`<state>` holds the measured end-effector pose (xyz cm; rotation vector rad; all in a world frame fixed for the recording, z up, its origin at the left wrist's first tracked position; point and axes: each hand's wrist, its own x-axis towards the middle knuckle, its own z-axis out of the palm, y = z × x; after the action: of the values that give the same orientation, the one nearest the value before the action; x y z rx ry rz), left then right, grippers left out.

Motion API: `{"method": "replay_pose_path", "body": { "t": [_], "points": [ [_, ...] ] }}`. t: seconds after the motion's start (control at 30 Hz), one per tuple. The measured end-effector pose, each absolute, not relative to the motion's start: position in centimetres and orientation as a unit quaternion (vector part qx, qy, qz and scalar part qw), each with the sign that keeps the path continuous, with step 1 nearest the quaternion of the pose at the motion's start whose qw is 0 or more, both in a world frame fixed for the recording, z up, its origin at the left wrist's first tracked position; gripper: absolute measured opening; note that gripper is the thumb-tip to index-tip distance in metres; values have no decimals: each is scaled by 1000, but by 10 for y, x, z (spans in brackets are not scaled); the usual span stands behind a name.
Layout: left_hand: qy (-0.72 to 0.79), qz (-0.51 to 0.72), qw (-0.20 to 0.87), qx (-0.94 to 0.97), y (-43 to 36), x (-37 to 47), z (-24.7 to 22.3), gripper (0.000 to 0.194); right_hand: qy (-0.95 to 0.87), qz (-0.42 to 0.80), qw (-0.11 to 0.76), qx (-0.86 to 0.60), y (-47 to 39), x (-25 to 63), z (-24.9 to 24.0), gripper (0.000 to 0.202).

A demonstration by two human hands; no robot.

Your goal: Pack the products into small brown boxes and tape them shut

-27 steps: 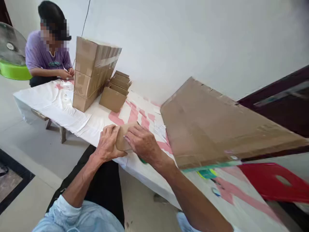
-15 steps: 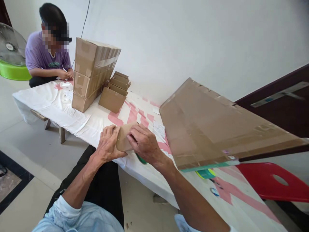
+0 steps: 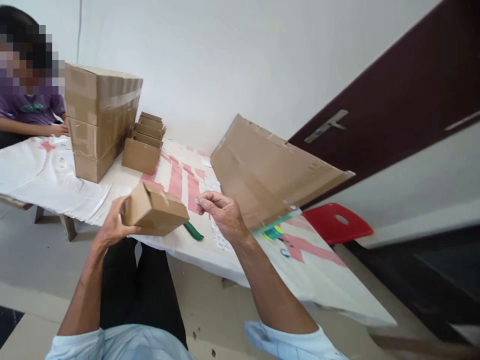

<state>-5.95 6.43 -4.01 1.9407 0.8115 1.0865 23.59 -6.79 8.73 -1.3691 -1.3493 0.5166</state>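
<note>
My left hand (image 3: pixel 114 222) is wrapped round the end of a small closed cardboard box (image 3: pixel 159 212), holding it tilted over the near edge of the table. A strip of clear tape shows on the box's upper side. To the right of the box, and apart from it, my right hand (image 3: pixel 221 212) pinches a small pale scrap (image 3: pixel 197 200) between thumb and forefinger; its exact kind is too small to tell. Printed white sheets (image 3: pixel 221 242) lie beneath the right hand. A dark green curved handle (image 3: pixel 194 231) rests on the table, partly hidden by the box.
Large taped cartons (image 3: pixel 103 120) stand stacked at the left, beside a row of small open boxes (image 3: pixel 140 156). A big cardboard panel (image 3: pixel 262 170) leans at the right, near a green-yellow tape roll (image 3: pixel 273 233) and a red stool (image 3: pixel 333 222). Another person (image 3: pixel 33 107) sits far left.
My right hand has come off the box and moved right with a pale scrap. The left hand has turned the box, showing another side. The view has swung right.
</note>
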Motion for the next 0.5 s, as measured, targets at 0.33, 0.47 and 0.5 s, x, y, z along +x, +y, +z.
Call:
{"method": "replay_pose_path", "body": {
  "t": [0.33, 0.47, 0.5],
  "points": [
    [329, 451, 479, 678, 91, -74, -57, 116, -388, 12, 500, -774, -158, 383, -59, 38],
    [321, 451, 484, 678, 94, -71, -47, 108, -366, -11, 478, -798, -187, 399, -95, 35],
    [318, 453, 485, 677, 95, -70, -44, 107, -362, -15, 473, -803, -191, 401, -102, 34]
  ]
}}
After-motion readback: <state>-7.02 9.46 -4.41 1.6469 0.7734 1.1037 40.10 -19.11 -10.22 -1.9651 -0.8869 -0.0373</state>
